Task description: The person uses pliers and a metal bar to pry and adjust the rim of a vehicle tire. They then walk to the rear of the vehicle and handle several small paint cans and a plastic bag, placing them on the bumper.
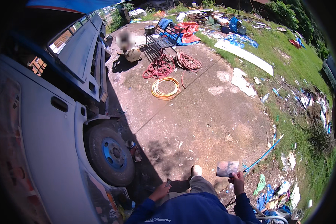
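My right hand [237,181] pinches the lower right corner of a thin rectangular sheet [227,168]. The sheet is grey-brown with a paler, pinkish upper part and is held out flat over the ground. Lower and to the left, my left hand [160,191] is closed near my leg. A small dark piece [168,182] shows at its fingertips, too small to name. Left of me stands a pale truck [48,123], its wheel [110,155] with a blue hub close to my left hand.
Yellow hose [165,88] and red hoses [188,61] lie coiled ahead on the concrete. Beyond are a metal bench [158,42] and a rounded tank [133,54]. A blue pole [265,154], a white panel [246,56] and scattered rubbish lie to the right.
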Demonstrator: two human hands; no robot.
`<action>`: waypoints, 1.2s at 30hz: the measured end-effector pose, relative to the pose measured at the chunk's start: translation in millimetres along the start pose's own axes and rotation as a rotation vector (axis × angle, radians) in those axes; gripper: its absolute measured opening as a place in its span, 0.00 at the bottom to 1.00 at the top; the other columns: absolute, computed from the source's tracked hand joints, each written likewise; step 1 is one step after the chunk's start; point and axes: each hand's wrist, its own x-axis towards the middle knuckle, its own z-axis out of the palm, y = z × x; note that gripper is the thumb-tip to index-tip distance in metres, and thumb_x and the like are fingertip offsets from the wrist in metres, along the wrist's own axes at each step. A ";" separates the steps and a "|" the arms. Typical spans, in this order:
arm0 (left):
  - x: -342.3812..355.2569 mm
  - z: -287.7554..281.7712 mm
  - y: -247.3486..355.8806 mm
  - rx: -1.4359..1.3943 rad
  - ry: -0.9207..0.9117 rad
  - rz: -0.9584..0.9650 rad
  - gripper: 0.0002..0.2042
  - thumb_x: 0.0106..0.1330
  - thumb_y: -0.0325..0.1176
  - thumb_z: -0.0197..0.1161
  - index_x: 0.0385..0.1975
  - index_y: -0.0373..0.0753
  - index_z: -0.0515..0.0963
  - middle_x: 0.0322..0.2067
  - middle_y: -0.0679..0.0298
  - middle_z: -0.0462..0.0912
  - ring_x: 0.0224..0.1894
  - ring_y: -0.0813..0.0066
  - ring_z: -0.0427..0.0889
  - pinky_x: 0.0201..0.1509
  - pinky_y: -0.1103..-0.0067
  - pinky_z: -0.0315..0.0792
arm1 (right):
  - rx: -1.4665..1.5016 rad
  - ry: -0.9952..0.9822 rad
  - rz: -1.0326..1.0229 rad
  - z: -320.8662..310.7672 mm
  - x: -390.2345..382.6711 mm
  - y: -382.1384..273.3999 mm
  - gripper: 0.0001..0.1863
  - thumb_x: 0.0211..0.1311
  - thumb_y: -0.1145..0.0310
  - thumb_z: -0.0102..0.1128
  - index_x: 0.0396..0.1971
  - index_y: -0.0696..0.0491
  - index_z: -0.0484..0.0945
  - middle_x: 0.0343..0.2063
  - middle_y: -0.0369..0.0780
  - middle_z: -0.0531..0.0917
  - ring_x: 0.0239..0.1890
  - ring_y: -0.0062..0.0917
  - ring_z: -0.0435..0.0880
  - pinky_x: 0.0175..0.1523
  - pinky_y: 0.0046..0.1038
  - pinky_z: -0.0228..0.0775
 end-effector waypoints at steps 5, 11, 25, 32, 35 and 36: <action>30.8 -94.1 44.2 -0.446 0.103 -0.180 0.15 0.66 0.32 0.57 0.50 0.36 0.73 0.30 0.64 0.79 0.29 0.81 0.76 0.31 0.80 0.71 | -0.200 -0.324 -0.234 195.2 163.7 -183.7 0.11 0.70 0.65 0.59 0.37 0.58 0.73 0.30 0.38 0.82 0.29 0.22 0.83 0.37 0.27 0.80; 104.4 -163.5 -26.6 -0.880 0.364 -0.320 0.14 0.70 0.32 0.53 0.49 0.30 0.72 0.33 0.59 0.81 0.35 0.69 0.83 0.39 0.72 0.78 | -0.221 -0.597 -0.432 475.9 286.1 -307.7 0.10 0.72 0.65 0.55 0.40 0.57 0.76 0.30 0.34 0.81 0.29 0.16 0.77 0.36 0.21 0.69; 314.6 -531.0 163.9 -0.537 0.454 -0.260 0.11 0.69 0.40 0.61 0.41 0.40 0.80 0.20 0.67 0.77 0.19 0.80 0.74 0.23 0.81 0.68 | -0.129 -0.505 0.118 803.2 461.2 -294.5 0.04 0.70 0.69 0.57 0.35 0.53 0.76 0.27 0.34 0.81 0.27 0.22 0.82 0.36 0.26 0.77; 512.2 -767.6 491.8 -0.825 0.204 0.313 0.19 0.74 0.46 0.58 0.53 0.37 0.77 0.28 0.68 0.79 0.16 0.91 0.59 0.19 0.86 0.52 | 0.080 -0.677 0.311 1023.4 531.8 -348.9 0.06 0.72 0.67 0.56 0.39 0.53 0.74 0.29 0.33 0.79 0.31 0.20 0.81 0.40 0.25 0.76; 588.0 -836.8 590.3 -0.922 0.250 0.467 0.23 0.73 0.48 0.59 0.58 0.36 0.73 0.33 0.68 0.80 0.16 0.91 0.58 0.19 0.86 0.51 | 0.109 -0.802 0.266 1140.6 579.6 -385.5 0.09 0.73 0.65 0.56 0.45 0.55 0.76 0.33 0.32 0.80 0.33 0.18 0.81 0.43 0.23 0.76; 611.0 -860.1 612.9 -0.965 0.268 0.487 0.24 0.73 0.49 0.59 0.58 0.37 0.73 0.34 0.68 0.80 0.15 0.91 0.57 0.19 0.86 0.50 | 0.132 -0.842 0.283 1180.4 596.9 -398.2 0.09 0.73 0.65 0.56 0.43 0.54 0.76 0.33 0.33 0.80 0.34 0.18 0.81 0.44 0.23 0.76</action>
